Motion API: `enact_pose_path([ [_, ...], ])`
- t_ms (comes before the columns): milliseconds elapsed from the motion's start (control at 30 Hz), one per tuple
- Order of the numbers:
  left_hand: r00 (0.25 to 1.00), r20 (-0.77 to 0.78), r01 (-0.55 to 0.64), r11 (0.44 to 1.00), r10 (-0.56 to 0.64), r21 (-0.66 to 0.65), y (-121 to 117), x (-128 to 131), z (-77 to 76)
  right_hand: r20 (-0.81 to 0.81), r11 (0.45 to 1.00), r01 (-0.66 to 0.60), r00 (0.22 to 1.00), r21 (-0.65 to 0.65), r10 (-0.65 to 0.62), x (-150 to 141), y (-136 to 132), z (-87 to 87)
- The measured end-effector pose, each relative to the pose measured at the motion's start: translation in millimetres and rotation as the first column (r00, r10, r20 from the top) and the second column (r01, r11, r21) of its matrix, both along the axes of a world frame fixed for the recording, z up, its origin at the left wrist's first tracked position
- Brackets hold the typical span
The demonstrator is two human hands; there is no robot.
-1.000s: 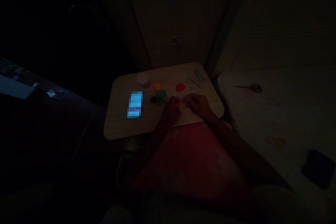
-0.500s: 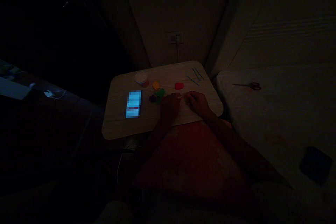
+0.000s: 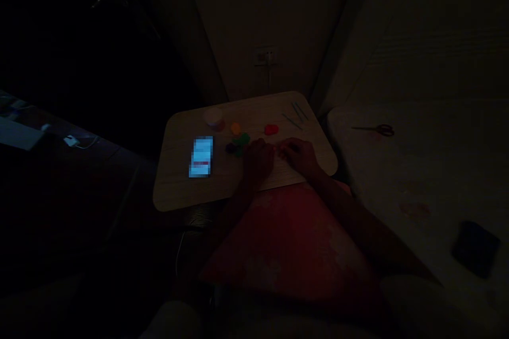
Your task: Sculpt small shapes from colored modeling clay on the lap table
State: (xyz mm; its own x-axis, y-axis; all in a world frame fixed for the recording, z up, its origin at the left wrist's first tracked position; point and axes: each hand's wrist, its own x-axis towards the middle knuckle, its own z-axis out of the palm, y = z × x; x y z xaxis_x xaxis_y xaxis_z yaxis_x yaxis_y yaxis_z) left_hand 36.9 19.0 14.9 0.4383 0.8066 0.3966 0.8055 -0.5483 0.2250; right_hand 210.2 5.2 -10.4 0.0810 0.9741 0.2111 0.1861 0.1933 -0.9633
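Low over a small wooden table (image 3: 222, 190), my left hand (image 3: 257, 160) and my right hand (image 3: 298, 156) meet almost fingertip to fingertip. The fingers of both are curled and closed. A tiny reddish spot shows between them, too dark and small to name. Just beyond lies a red lump of what looks like modelling clay (image 3: 271, 129). Beside my left hand are a green lump (image 3: 241, 141) and a dark purple lump (image 3: 230, 147), touching or nearly so. An orange lump (image 3: 236, 128) sits behind these.
At the table's left is a lit phone (image 3: 201, 157), its screen blurred out. A pale tub (image 3: 213, 117) stands at the back, and several thin bluish sticks (image 3: 297, 113) lie back right. Scissors (image 3: 374, 128) rest on the pale surface to the right. A wall socket (image 3: 264, 56) holds a plug.
The picture has grown dimmer. Both hands stay nearly where they were, with only a slight shift of the fingers; the lumps have not moved.
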Motion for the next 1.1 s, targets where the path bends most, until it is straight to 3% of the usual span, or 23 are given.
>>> enact_pose_path([
  [200,0.99,0.141,-0.003,0.999,-0.003,0.045,-9,-5,2.3,0.055,0.998,0.06,0.997,-0.013,-0.059,-1,-4,7.1],
  [500,0.99,0.039,0.138,0.99,-0.138,0.007,-9,-10,1.6,0.186,0.998,0.047,0.981,0.031,-0.052,1,-3,12.8],
  [833,0.975,0.159,0.16,0.987,-0.157,-0.005,-2,-12,-7.4,0.191,1.0,0.008,0.982,0.016,-0.011,0,-3,13.5],
  [1100,0.968,0.177,0.191,0.98,-0.18,-0.048,-5,-14,-1.0,0.181,0.999,0.023,0.983,0.04,-0.03,1,-3,12.7],
])
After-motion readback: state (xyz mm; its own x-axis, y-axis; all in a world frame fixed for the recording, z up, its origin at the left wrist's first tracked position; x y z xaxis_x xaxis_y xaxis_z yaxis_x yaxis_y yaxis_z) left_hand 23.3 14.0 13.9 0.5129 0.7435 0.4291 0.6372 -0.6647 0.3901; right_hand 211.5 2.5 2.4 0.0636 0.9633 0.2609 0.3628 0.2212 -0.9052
